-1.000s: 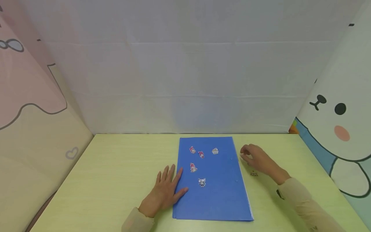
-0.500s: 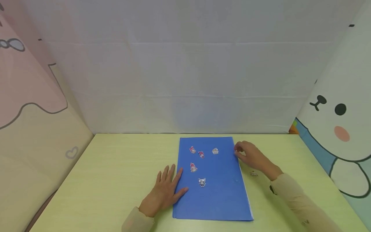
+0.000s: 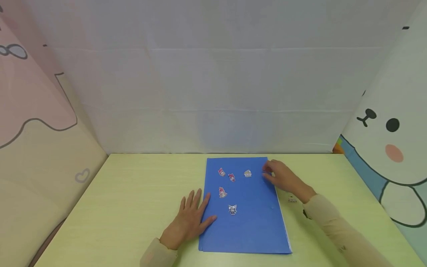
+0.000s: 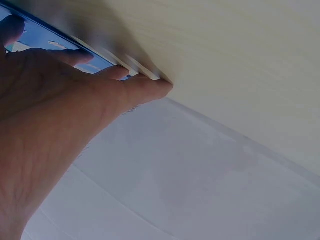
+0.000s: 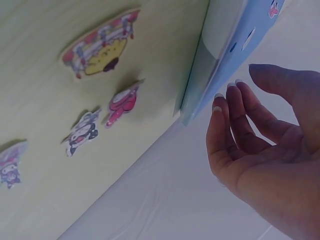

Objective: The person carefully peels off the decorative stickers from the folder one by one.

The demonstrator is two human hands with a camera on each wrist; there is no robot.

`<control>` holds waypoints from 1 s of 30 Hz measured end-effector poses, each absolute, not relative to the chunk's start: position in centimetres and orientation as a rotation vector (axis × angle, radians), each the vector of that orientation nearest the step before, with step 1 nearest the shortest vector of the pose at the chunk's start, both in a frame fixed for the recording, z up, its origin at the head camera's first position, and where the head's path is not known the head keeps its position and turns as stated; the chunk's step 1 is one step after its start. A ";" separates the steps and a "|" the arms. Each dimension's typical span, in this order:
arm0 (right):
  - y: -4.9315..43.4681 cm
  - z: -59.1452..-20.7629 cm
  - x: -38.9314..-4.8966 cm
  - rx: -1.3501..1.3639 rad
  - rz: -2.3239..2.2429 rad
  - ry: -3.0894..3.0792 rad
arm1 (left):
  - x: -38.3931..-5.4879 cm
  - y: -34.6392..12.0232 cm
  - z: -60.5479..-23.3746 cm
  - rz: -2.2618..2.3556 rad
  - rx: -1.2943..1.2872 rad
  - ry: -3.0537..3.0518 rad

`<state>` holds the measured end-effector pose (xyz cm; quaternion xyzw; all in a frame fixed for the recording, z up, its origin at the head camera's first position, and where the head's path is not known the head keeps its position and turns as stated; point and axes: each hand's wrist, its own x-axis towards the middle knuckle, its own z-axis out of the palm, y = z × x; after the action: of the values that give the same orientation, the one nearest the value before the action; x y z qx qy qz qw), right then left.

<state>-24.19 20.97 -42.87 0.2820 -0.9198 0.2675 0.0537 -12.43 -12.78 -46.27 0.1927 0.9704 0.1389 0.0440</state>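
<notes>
A blue folder (image 3: 248,233) lies flat, with several small character stickers on its upper half. Among them are a pink-eared sticker (image 3: 222,192), a grey-and-white sticker (image 3: 232,210) and a pale sticker (image 3: 247,173). My left hand (image 3: 188,222) rests spread on the folder's left edge, thumb on the cover and other fingers reaching over the table. Over the upper right edge is my right hand (image 3: 283,176), its fingers loosely bent. In the right wrist view a gap separates its thumb from the fingertips, and nothing shows between them.
On the table (image 3: 140,200), right of the folder, lies a loose sticker (image 3: 292,199). The right wrist view shows more there, including a yellow-faced sticker (image 5: 102,57) and a pink sticker (image 5: 122,102). A white cloth wall (image 3: 213,92) stands behind, patterned cloths at both sides.
My right hand has moved left from the table beside the folder to over its upper right edge, covering a tiny clear spot there. The left hand has stayed in place.
</notes>
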 end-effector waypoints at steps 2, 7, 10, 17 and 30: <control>20.7 -42.8 -24.3 0.859 0.805 -2.799 | -12.5 -12.8 -46.3 0.426 0.591 2.966; 20.1 -42.8 -24.4 0.889 0.802 -2.785 | -12.5 -12.8 -46.4 0.437 0.596 2.960; 19.8 -43.0 -24.6 0.912 0.794 -2.771 | -12.6 -12.8 -46.5 0.437 0.594 2.955; 19.1 -43.5 -25.0 0.932 0.774 -2.768 | -12.6 -12.7 -46.2 0.417 0.594 2.965; 17.9 -43.8 -25.3 0.930 0.737 -2.796 | -12.5 -12.9 -46.2 0.446 0.601 2.961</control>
<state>-25.29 17.88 -43.79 0.3059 -0.9193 0.2422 0.0520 -12.47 -12.86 -46.18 0.1966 0.9686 0.1458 0.0440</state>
